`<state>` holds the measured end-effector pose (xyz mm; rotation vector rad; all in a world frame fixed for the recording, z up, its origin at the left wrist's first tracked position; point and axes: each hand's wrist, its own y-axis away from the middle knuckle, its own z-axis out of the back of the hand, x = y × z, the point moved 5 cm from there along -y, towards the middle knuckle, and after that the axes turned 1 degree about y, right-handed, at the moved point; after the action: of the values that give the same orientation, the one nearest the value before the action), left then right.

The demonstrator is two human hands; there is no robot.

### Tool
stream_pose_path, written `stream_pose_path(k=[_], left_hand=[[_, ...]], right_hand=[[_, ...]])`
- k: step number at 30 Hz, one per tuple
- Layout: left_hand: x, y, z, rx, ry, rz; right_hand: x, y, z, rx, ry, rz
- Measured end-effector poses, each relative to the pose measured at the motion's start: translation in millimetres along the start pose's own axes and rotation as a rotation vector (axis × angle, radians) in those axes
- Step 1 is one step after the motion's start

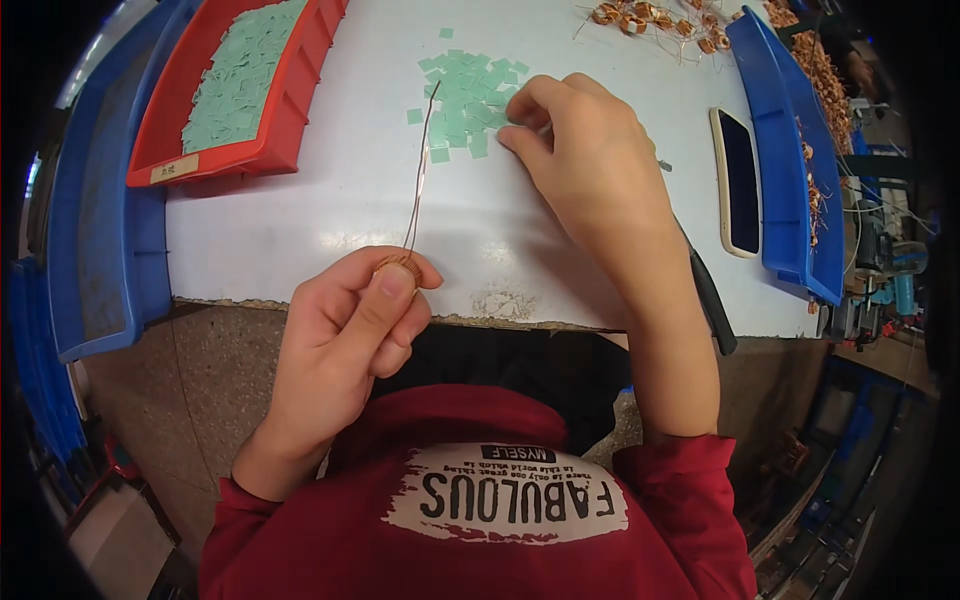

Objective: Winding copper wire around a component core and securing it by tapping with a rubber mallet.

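Left hand (345,335): pinching copper coil (402,262) with long wires (424,160)
Right hand (592,150): holding fingers (537,96) slightly parted beside green squares (465,100) on desk (340,215)

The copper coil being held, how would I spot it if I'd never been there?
Start at the white table and find the left hand at its near edge. Pinched in that hand is a round copper coil. Unlike the loose coils lying at the table's far right, this one is held, with long thin wire ends pointing toward the far side.
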<state>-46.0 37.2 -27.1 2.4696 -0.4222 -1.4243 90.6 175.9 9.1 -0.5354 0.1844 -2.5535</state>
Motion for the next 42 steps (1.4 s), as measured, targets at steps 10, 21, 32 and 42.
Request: stream_pose_path(k=[10,21,32,42], left_hand=[[2.2,2.1,-2.2,0.016,0.02,0.064],[18.3,15.3,-26.7,0.254,0.011,0.205],[21.2,17.5,-27.7,0.158,-0.216,0.153],[20.4,19.1,-31.4,0.169,-0.457,-0.051]], right_hand=[[7.0,7.1,4.7,0.041,-0.053,-0.009],[35.6,121.7,38.8,-0.136,-0.578,0.041],[65.4,132.3,31.6,-0.266,-0.223,0.257],[71.7,140.2,23.0,-0.43,-0.171,0.227]])
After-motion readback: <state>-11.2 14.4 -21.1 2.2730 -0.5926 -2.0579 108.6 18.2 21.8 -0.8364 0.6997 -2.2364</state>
